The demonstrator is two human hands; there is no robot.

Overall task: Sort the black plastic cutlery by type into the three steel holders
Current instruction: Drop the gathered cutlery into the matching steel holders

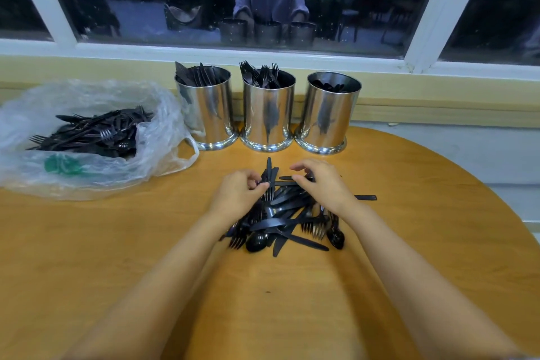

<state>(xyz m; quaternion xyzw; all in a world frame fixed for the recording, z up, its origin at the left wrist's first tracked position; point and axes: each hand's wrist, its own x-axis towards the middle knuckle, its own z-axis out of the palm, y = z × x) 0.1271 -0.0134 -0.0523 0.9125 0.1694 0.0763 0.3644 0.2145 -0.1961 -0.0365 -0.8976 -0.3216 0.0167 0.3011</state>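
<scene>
A mixed pile of black plastic cutlery lies on the round wooden table. Behind it stand three steel holders: the left holder has knives, the middle holder has forks, the right holder shows dark spoon ends. My left hand grips a few black pieces at the pile's far left edge, their ends sticking out towards the holders. My right hand hovers over the pile's far right with curled fingers; its thumb and forefinger pinch a black piece.
A clear plastic bag with several more black forks, knives and spoons lies at the left of the table. A yellow wall ledge and a dark window run behind the holders. The table's curved edge drops off at the right.
</scene>
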